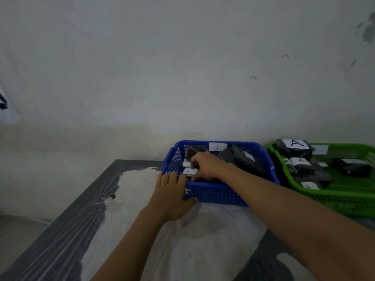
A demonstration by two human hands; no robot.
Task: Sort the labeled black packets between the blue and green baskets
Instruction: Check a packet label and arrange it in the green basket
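Observation:
A blue basket (pixel 219 196) tagged B stands at the table's back, with several black packets (pixel 243 159) inside. My left hand (pixel 172 196) grips its near left corner, fingers over the rim and thumb on the front wall. My right hand (pixel 207 166) reaches into the basket and pinches a black packet with a white B label (pixel 189 171) at the basket's left side. To the right, a green basket (pixel 345 201) holds several black packets labeled A (pixel 294 148).
The table (pixel 60 240) is covered with wrinkled dark plastic and a pale patch in the middle. A grey wall (pixel 182 67) rises directly behind both baskets. The table's left edge drops to the floor at lower left.

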